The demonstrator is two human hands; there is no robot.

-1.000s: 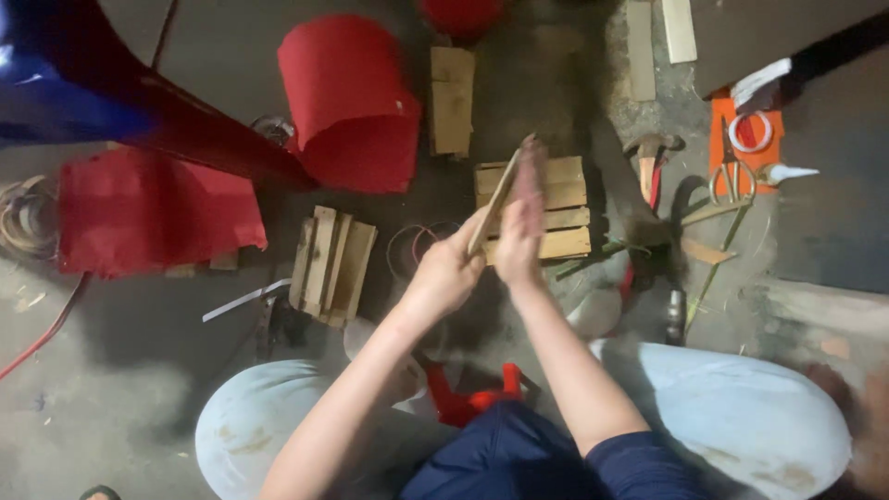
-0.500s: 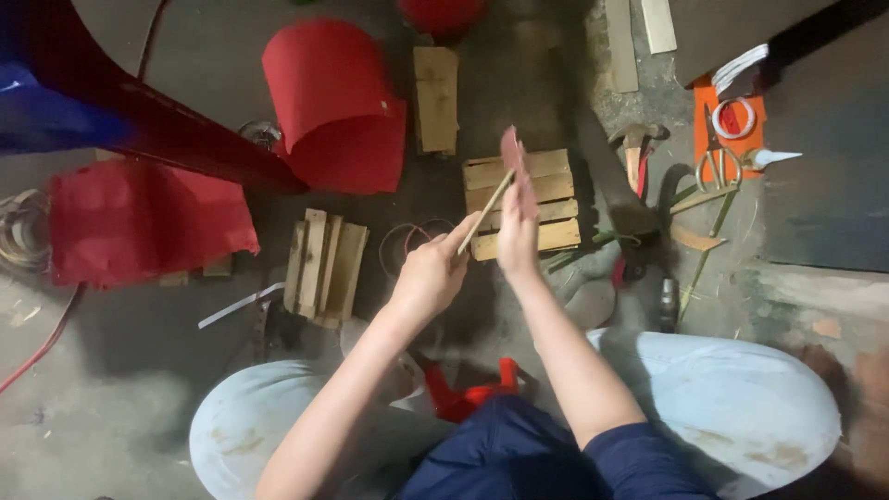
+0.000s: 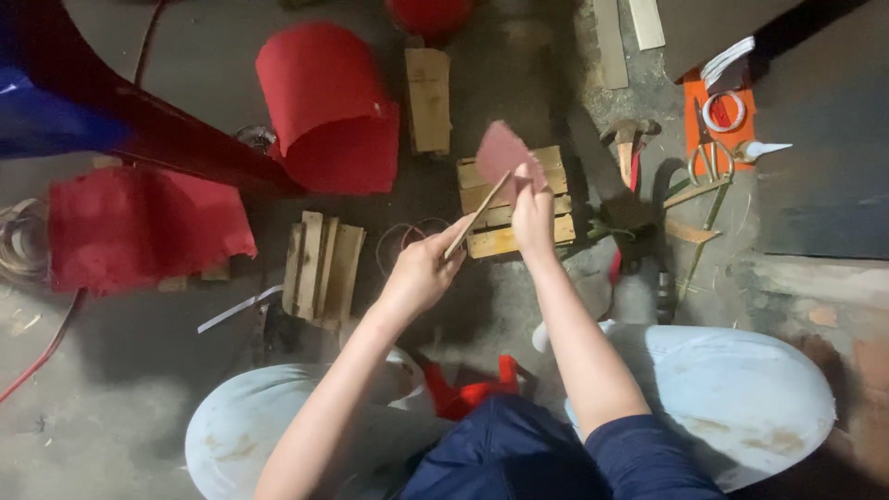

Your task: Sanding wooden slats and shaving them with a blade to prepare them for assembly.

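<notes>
My left hand (image 3: 421, 273) grips one thin stick (image 3: 477, 216); my right hand (image 3: 532, 206) pinches one reddish sheet (image 3: 501, 149) above it.

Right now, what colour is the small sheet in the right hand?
Dull reddish pink; the sheet shows best in the head view.

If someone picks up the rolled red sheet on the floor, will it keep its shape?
The rolled red sheet is probably light and floppy: it looks thin, curls openly, so it may flatten when gripped. A push would likely slide or roll it.

Concrete floor (image 3: 139, 389) bears wood blocks (image 3: 322, 267), scissors (image 3: 708, 159).
</notes>
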